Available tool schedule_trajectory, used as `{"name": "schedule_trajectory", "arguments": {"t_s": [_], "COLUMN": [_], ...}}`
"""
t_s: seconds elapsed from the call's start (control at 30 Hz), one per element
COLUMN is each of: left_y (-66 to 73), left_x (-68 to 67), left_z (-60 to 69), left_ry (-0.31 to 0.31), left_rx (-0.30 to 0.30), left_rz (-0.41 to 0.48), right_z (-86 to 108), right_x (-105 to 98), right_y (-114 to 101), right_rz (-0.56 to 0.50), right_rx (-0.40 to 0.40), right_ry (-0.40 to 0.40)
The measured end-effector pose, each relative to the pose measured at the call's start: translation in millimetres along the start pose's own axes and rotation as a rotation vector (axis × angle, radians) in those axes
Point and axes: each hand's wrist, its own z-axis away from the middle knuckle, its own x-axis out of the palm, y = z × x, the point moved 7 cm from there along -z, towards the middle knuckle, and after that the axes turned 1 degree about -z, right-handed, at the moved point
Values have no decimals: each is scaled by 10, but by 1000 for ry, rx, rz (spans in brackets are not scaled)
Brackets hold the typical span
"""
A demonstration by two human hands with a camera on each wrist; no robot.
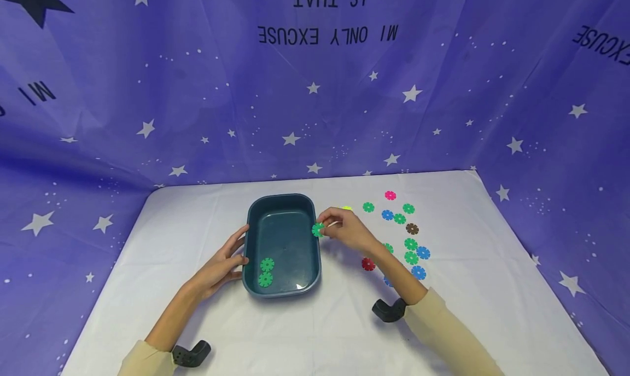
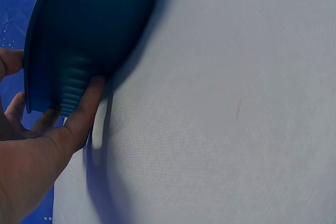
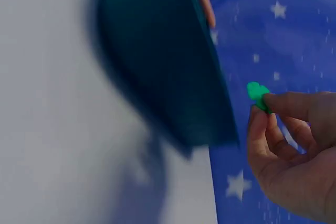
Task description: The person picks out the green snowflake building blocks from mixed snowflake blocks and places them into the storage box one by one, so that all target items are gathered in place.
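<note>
A dark teal plastic tub [image 1: 283, 239] stands on the white cloth, and two green notched discs [image 1: 266, 272] lie inside it near the front left corner. My left hand [image 1: 216, 269] rests against the tub's left side, its fingers spread along the outer wall. In the left wrist view the thumb [image 2: 86, 106] touches the ribbed end of the tub's wall. My right hand [image 1: 346, 229] pinches another green notched disc [image 1: 317, 230] between thumb and fingertips, at the tub's right rim. The right wrist view shows this green disc [image 3: 257, 94] held at the fingertips.
Several loose notched discs lie right of the tub, including a pink disc [image 1: 390, 195], a brown disc [image 1: 412, 229], a red disc [image 1: 368, 264] and a blue disc [image 1: 423, 253]. The right forearm covers some of them. Purple star-printed cloth [image 1: 315, 119] hangs behind the table.
</note>
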Motion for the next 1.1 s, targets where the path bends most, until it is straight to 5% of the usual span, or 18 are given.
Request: {"name": "schedule_trajectory", "arguments": {"t_s": [0.2,0.47,0.73,1.1], "left_y": [6,3,12,3], "left_x": [6,5,8,1], "left_z": [-2,-4,-2,-11], "left_ry": [-1,-2,-10,-4], "left_rx": [0,-5,2,10], "left_rz": [-1,3,3,0], "right_z": [-176,-317,-473,-583], "right_x": [446,961,1105,1193], "right_y": [-150,-81,93,188], "right_rz": [-54,104,247,384], "right_rx": [14,30,68,108], "right_ry": [-48,-56,11,-1]}}
